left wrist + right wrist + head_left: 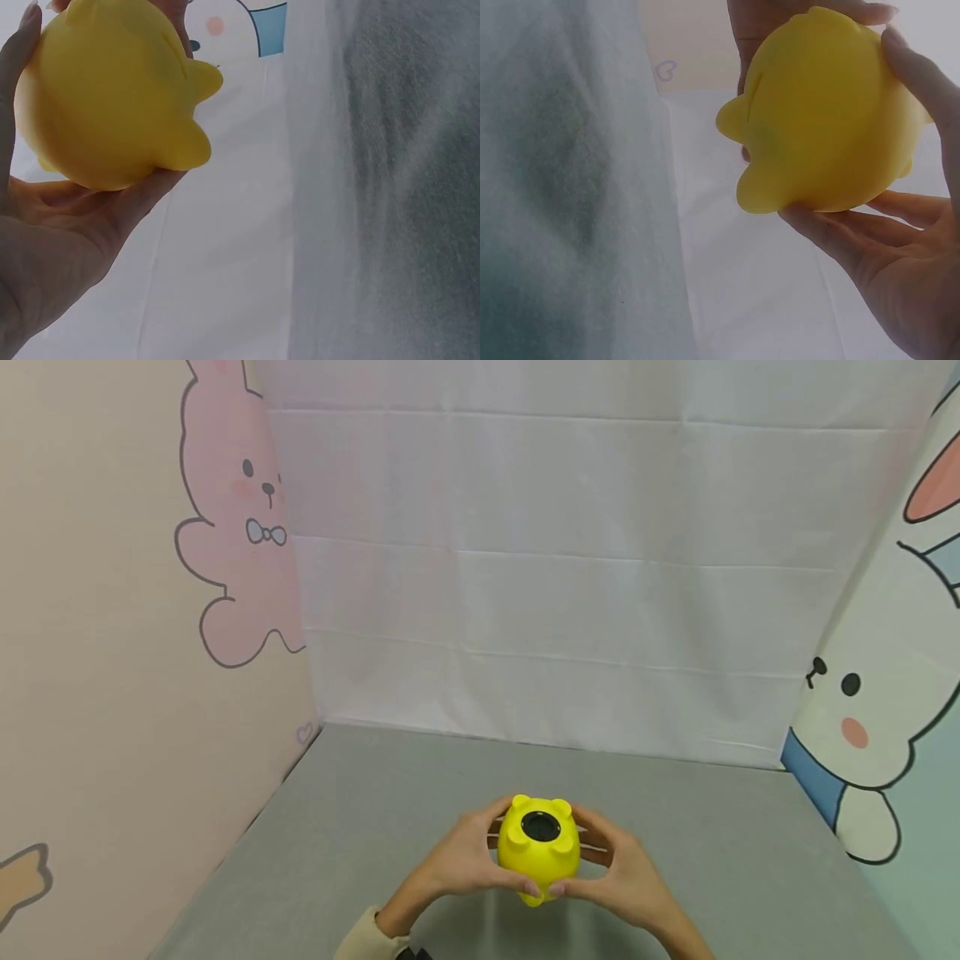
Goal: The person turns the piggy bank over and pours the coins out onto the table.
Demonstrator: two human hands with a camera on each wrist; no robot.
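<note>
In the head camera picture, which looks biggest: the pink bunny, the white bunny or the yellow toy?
1. Pink bunny
2. White bunny, partly cut off by the picture's edge, so unsure
3. Yellow toy, held in both hands

Both hands raised in front, palms facing each other. Left hand (461,860) fingers curled inward, thumb forward; right hand (626,872) mirrors it, thumbs (525,885) nearly meeting. Cream sleeve on left wrist.

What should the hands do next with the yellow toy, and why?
Probably tilt the yellow toy toward the face to look inside. Its dark round hole points up, and the left hand and right hand already cup it from both sides above the grey table.
</note>
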